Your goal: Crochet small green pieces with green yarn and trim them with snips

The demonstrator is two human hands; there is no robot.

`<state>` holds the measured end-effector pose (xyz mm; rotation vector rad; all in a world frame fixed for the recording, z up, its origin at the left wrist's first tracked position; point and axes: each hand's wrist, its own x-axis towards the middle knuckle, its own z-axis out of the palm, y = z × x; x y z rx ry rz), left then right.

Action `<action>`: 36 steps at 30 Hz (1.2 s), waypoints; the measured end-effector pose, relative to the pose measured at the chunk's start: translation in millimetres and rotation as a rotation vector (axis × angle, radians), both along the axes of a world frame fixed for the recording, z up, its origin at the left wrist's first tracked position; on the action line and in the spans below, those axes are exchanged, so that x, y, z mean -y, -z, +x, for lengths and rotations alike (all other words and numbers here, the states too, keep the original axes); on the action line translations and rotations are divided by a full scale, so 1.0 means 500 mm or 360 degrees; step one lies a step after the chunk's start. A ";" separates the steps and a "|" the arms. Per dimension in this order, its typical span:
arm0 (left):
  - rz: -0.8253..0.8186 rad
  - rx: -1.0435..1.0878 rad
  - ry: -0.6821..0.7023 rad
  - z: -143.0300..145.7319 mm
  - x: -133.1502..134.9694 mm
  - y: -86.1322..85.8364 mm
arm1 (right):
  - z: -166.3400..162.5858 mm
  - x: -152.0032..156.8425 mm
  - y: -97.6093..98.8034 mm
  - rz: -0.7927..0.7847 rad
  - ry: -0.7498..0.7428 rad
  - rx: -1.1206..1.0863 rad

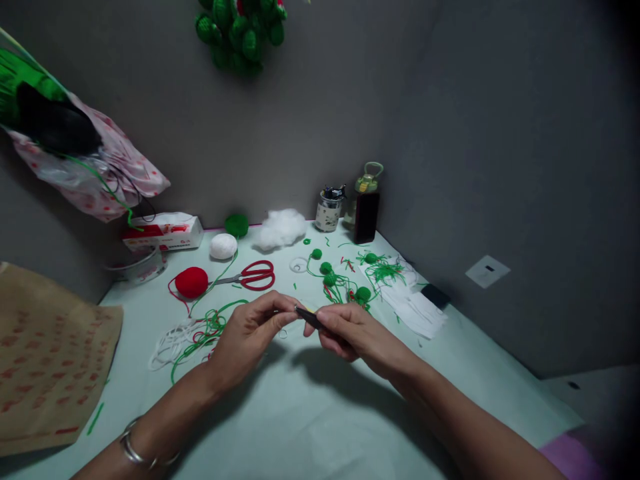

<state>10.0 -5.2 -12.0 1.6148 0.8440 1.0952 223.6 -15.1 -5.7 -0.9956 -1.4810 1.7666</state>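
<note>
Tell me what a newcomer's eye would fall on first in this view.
Probably the two hands mid-picture: the right hand grips a slim dark tool, its tip at the fingertips of the left hand. Beyond the left hand, a bright red yarn ball and red-handled scissors stand out on the pale table. At the top, a bunch of green knobbly pieces shows against the grey wall.

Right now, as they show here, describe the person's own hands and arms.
Both the left hand and right hand are ungloved, and no sleeves show on the forearms. A shiny, silver-coloured bangle circles the left forearm; no jewellery shows on the right.
</note>
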 end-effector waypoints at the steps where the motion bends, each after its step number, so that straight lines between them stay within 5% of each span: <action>1: 0.0044 -0.0028 0.0010 -0.002 0.000 0.001 | 0.000 -0.001 0.002 -0.0056 -0.0014 -0.0028; 8: 0.0417 -0.0267 -0.0029 -0.013 -0.009 0.007 | 0.002 -0.010 0.010 -0.0441 -0.0183 -0.0126; 10: 0.0370 -0.0314 -0.0098 -0.019 -0.019 0.006 | 0.003 -0.014 0.012 -0.0242 -0.0097 -0.0003; 14: 0.0200 -0.0321 -0.0345 -0.039 -0.047 0.009 | -0.008 -0.027 0.032 0.0600 0.0227 0.0615; 20: 0.0045 -0.0285 -0.0402 -0.052 -0.088 0.031 | -0.062 -0.027 0.098 0.1054 0.0114 0.1061; 29: 0.0140 -0.0493 -0.0190 0.018 -0.239 0.022 | -0.083 -0.020 0.133 0.1342 -0.0123 0.1539; 36: 0.0129 -0.0710 -0.0193 0.073 -0.326 0.071 | -0.074 -0.014 0.133 0.1373 -0.0133 0.1501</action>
